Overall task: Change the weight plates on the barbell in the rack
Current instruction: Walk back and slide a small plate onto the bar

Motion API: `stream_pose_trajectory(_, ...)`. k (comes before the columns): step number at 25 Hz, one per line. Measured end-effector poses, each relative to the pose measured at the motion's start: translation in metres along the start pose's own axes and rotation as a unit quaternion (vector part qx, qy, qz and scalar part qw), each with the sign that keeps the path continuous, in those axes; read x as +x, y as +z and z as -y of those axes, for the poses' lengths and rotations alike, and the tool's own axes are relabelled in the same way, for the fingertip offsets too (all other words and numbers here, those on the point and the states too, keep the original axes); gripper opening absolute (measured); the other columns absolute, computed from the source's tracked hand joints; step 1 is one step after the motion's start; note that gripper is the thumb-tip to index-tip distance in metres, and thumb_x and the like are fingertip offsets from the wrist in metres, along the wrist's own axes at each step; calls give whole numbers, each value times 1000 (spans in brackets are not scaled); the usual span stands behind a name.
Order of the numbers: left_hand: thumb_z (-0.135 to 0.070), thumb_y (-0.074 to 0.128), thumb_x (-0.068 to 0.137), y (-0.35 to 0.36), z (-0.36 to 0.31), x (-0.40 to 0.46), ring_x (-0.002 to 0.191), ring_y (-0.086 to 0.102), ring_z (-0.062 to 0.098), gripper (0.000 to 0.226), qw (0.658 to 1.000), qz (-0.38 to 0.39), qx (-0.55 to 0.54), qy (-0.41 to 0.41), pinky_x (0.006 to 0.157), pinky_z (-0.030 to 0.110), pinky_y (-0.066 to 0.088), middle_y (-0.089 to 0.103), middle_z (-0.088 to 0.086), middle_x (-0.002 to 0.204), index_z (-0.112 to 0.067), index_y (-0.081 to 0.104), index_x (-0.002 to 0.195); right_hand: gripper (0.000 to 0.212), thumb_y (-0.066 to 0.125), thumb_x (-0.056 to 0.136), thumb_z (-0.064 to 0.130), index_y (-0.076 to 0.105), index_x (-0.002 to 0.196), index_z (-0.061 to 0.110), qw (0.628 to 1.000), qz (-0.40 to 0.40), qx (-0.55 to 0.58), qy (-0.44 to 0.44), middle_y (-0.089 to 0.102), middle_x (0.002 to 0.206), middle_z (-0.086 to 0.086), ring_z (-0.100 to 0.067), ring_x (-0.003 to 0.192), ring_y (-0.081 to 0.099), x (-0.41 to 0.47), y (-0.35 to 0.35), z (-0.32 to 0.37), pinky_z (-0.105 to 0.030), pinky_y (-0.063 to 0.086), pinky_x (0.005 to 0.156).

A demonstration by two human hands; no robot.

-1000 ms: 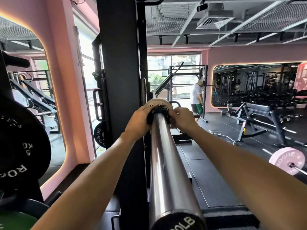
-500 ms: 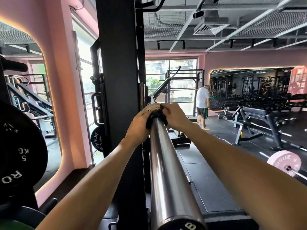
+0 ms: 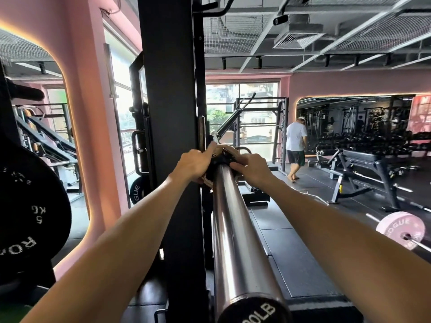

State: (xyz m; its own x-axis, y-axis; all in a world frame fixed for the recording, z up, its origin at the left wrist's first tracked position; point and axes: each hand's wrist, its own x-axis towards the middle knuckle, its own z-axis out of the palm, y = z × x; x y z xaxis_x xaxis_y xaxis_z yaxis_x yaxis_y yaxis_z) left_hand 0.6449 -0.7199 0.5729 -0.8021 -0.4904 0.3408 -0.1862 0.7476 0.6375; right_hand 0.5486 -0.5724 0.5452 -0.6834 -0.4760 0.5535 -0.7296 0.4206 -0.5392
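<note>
Beside the black rack upright (image 3: 172, 136) the barbell sleeve (image 3: 235, 229) runs away from me, its near end cap at the bottom edge of my view and its far end meeting the rack. To my left a black 5 kg plate (image 3: 30, 206) hangs on a storage peg. Down on the floor at right lies a pink plate (image 3: 400, 231) on another bar, and beyond it a bench (image 3: 363, 164) stands near a person in a white shirt (image 3: 295, 145). At the far end of the sleeve a small pale plate (image 3: 229, 150) sits against the rack, with a black collar (image 3: 219, 164) just in front of it. My left hand (image 3: 194, 165) curls round the collar's left side, forefinger stretched along the plate's rim. My right hand (image 3: 253, 167) grips the collar's right side, fingers curled over it. Both grips are pressed onto the collar, one from each side.
</note>
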Motion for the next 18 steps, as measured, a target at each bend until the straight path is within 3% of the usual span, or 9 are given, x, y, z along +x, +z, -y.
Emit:
stream_pose_trajectory(1, -86, 31, 76, 0, -7, -1, 65, 69, 29, 90, 999, 15, -23, -46, 65, 30, 57, 63, 16, 96, -8, 62, 107, 25, 64, 90, 23, 70, 102, 3, 1000, -6, 7, 10, 66, 86, -9, -21, 79, 59, 0, 1, -3, -13, 34, 53)
stream_pose_trajectory(3, -94, 41, 59, 4, -17, -4, 65, 71, 37, 98, 990, 47, -78, -109, 63, 40, 61, 60, 15, 98, -9, 59, 104, 23, 66, 89, 23, 72, 95, 2, 1000, -14, 13, 21, 67, 82, -11, -19, 72, 56, 2, 2, -6, -9, 33, 51)
stream_pose_trajectory(7, -60, 60, 56, 22, -20, 18, 100, 66, 37, 51, 965, 160, -193, -72, 75, 61, 56, 64, 13, 119, -28, 74, 94, 23, 67, 87, 23, 73, 91, 1, 999, -20, 3, 24, 70, 83, -14, -25, 77, 65, 3, 5, -7, -29, 46, 68)
stream_pose_trajectory(9, -58, 66, 46, 32, -8, 42, 90, 70, 33, 62, 964, 113, -220, -102, 69, 59, 57, 69, 10, 113, -28, 74, 100, 23, 67, 87, 23, 73, 93, 1, 999, -23, -3, 29, 69, 80, -11, -24, 77, 64, 4, 6, -5, -27, 44, 67)
stream_pose_trajectory(13, -54, 83, 32, 27, -7, 29, 75, 73, 30, 81, 946, 30, -279, -161, 58, 51, 59, 72, 9, 98, -12, 73, 101, 21, 65, 88, 21, 73, 91, 2, 999, -25, -3, 38, 55, 64, -4, -18, 65, 52, 2, 4, -1, -9, 29, 48)
stream_pose_trajectory(16, -61, 78, 48, 20, -10, 13, 80, 71, 25, 78, 955, 27, -266, -129, 62, 42, 61, 70, 8, 101, -9, 68, 105, 22, 64, 89, 22, 72, 86, 1, 999, -14, -14, 43, 52, 61, -4, -21, 68, 51, -1, 4, 1, -12, 29, 49)
stream_pose_trajectory(18, -58, 76, 64, 15, -11, 2, 79, 70, 24, 68, 954, 49, -275, -106, 52, 34, 59, 68, 9, 99, -6, 64, 106, 21, 64, 89, 21, 72, 86, 1, 999, -8, 1, 42, 57, 65, -7, -24, 70, 57, -1, 3, 2, -17, 42, 58)
